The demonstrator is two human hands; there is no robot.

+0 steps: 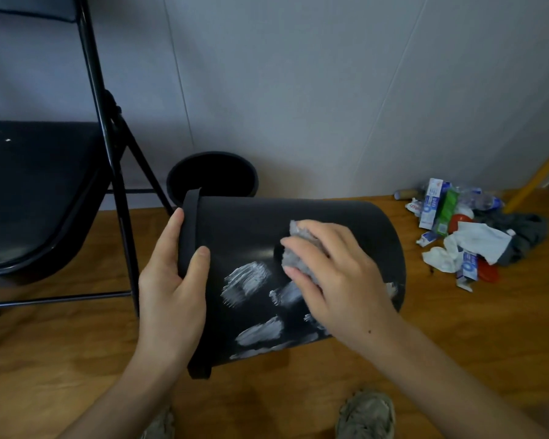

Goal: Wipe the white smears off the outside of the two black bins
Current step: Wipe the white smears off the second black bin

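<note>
A black bin (251, 223) is held on its side above the floor, with its open rim to the left. My left hand (171, 280) grips that rim, thumb on the outer wall. My right hand (333, 274) holds a crumpled grey wipe (295, 251) and presses it against the bin's wall. Several white smears (246, 282) streak the wall below and left of the wipe. A second black bin (213, 175) stands upright behind, against the wall, partly hidden by the first one.
A black folding chair (38, 185) stands at the left. A heap of rubbish (457, 229) with toothpaste boxes, tissues and a dark cloth lies on the wooden floor at the right, beside a yellow pole (533, 179). My shoes (366, 413) show at the bottom.
</note>
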